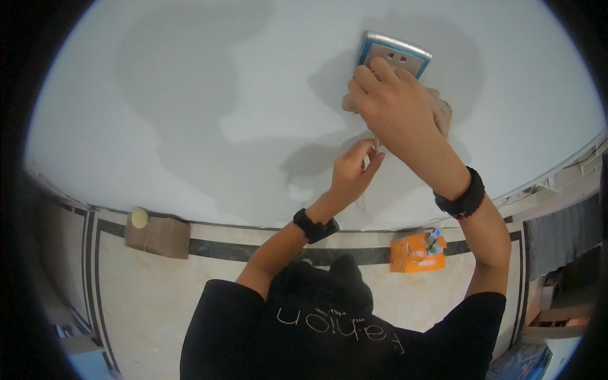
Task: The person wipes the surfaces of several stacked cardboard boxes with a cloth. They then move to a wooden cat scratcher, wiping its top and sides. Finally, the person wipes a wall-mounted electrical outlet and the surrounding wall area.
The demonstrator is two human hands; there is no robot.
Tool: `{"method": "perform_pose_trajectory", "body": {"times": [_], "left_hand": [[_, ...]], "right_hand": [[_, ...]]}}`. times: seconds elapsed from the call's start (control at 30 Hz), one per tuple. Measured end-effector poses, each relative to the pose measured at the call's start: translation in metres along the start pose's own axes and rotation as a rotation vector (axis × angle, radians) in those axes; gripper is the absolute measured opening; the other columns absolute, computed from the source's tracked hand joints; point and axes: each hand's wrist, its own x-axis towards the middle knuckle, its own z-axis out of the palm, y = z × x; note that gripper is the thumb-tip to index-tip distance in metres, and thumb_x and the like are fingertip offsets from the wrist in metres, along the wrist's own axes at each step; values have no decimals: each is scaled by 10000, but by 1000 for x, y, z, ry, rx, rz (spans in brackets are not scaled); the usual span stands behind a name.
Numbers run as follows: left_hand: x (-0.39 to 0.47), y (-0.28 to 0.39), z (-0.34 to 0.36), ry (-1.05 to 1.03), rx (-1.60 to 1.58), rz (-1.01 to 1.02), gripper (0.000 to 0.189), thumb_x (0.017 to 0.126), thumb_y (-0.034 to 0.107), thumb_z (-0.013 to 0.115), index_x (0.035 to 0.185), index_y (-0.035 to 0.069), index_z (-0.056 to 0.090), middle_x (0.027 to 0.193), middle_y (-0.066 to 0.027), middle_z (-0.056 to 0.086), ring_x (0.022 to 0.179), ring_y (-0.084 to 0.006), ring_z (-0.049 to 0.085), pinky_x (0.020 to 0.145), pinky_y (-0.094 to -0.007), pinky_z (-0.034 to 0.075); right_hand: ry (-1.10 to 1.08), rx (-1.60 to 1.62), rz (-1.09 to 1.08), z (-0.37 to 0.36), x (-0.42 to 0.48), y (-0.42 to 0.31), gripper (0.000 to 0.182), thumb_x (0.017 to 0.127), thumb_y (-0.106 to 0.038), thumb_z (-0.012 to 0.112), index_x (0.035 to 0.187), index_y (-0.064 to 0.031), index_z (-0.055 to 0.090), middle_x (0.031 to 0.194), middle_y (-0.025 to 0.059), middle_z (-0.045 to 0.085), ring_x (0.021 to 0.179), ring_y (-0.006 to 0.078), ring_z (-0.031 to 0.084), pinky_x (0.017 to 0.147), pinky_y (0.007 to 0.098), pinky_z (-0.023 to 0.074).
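Observation:
A wall socket plate [399, 49] with a silver top edge and blue border is fixed to the white wall [266, 109]. My right hand [392, 97] is raised over its lower part, fingers bent at the plate; what they grip is hidden. A tan, rough-textured cloth or sponge [441, 111] shows on both sides of this hand, just below the socket. Lower and to the left, my left hand [355, 164] pinches a small, thin pale piece [376, 145] between thumb and fingers, close to the wall. A thin pale cord hangs under the left hand.
Against the wall's foot, a brown cardboard box [164, 237] with a round yellowish item stands at the left. An orange box [413, 256] holding a clear plastic bottle [432, 240] stands at the right. A grey cloth [563, 242] hangs at the far right, below a shelf with cables.

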Motion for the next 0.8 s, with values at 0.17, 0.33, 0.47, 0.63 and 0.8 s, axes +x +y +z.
{"method": "perform_pose_trajectory", "body": {"times": [0.17,0.33,0.47,0.63,0.8], "left_hand": [[-13,-6,-1,-107,61,-85,257,755,110,615,983,49,513,707,-67,567,457,-171,488,450,-298,393],[-29,-41,-8,-179,42,107,354,749,134,616,1063,33,488,923,-136,559,741,-219,569,626,-311,444],[-42,-31,-7,-310,-175,-68,424,774,164,605,1152,40,458,1069,-147,524,933,-260,537,793,-338,427],[-58,-11,-4,-407,-140,-118,492,801,171,596,1245,75,409,1124,-120,529,997,-252,527,844,-369,414],[-65,4,-2,-431,-223,-104,535,806,160,590,1286,91,364,1167,-107,512,1009,-245,528,846,-376,413]], "right_hand": [[-7,254,24,-6,-24,-7,119,582,-94,601,693,-60,579,729,28,524,768,186,501,640,313,448],[94,1022,540,5,-97,-36,249,561,5,516,795,-27,596,829,75,598,776,220,548,702,303,445],[428,1326,1125,-8,-107,-37,247,766,0,467,991,16,567,985,79,579,919,168,533,826,288,412],[527,1554,1096,-3,-72,-38,312,866,-151,507,1140,-3,489,1070,86,544,1008,148,487,893,272,360],[558,1381,941,5,-59,-54,308,887,-206,475,1159,-64,498,1212,105,435,1143,221,392,967,327,294]]}}
